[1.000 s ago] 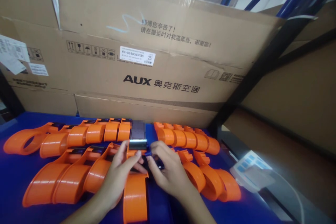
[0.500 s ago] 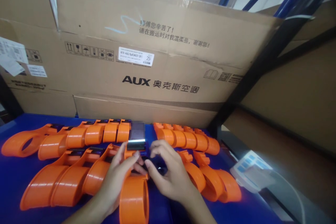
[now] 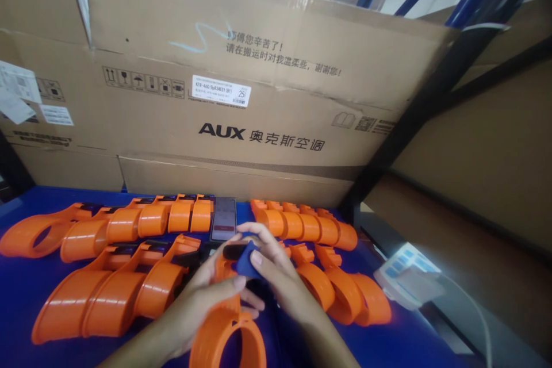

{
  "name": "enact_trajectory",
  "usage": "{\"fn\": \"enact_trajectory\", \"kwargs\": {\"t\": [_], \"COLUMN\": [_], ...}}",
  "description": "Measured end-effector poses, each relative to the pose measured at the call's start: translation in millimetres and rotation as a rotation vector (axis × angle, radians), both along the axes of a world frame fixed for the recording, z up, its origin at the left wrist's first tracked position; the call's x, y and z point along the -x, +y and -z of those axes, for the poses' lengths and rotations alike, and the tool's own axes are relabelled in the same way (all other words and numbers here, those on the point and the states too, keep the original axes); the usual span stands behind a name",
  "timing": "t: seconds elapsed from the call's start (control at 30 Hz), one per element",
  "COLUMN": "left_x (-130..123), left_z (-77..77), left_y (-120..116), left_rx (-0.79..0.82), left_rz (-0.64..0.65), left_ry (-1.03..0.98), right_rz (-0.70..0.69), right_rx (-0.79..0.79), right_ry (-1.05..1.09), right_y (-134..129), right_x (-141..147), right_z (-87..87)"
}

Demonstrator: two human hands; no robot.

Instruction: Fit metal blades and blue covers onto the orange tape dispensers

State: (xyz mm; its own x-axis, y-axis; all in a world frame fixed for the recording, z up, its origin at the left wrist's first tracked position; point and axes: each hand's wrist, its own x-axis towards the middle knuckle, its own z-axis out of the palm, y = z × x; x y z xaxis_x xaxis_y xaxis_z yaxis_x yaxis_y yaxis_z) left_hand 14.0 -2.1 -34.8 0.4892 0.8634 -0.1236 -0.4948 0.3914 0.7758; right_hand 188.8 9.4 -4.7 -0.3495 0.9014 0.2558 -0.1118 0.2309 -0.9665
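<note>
My left hand (image 3: 207, 287) is closed around the neck of an orange tape dispenser (image 3: 228, 333), its big ring hanging toward me. My right hand (image 3: 276, 264) pinches a small blue piece (image 3: 247, 261) between thumb and fingers, against the dispenser's upper end. A black part (image 3: 233, 251) shows beside the blue piece. The fingers hide how these parts join.
Several orange dispensers (image 3: 116, 305) with dark fittings stand in two rows at left. More orange ones (image 3: 336, 293) stand at right. A phone (image 3: 224, 218) lies behind my hands on the blue surface (image 3: 26, 282). Cardboard (image 3: 172, 121) rises behind; a white device (image 3: 407, 276) with a cable sits right.
The dispenser has been lifted and turned, so its ring opening now faces me more. The serrated edge seen before is out of sight, and the blue piece now shows under my right thumb.
</note>
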Motion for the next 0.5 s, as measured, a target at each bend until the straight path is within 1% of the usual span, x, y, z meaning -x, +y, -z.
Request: {"fn": "enact_trajectory", "kwargs": {"t": [0.1, 0.2, 0.3, 0.43, 0.5], "left_x": [-1, -1, 0, 1, 1], "left_z": [-2.7, -2.2, -0.8, -2.8, -3.7], "left_y": [0, 4, 9, 13, 13], "left_rx": [-0.105, -0.154, -0.208, -0.268, -0.282], "left_rz": [-0.044, -0.138, -0.224, -0.258, -0.274], "left_ry": [-0.017, 0.019, 0.115, 0.193, 0.220], "right_rz": [0.088, 0.161, 0.171, 0.166, 0.166], "right_rx": [-0.042, -0.096, -0.102, -0.104, -0.112], "right_ry": [-0.050, -0.121, -0.136, -0.085, -0.101], "right_y": [0, 0, 1, 4, 4], "right_x": [2, 5, 8, 12, 12], "right_z": [2.1, 3.2, 5.7, 10.1, 9.8]}}
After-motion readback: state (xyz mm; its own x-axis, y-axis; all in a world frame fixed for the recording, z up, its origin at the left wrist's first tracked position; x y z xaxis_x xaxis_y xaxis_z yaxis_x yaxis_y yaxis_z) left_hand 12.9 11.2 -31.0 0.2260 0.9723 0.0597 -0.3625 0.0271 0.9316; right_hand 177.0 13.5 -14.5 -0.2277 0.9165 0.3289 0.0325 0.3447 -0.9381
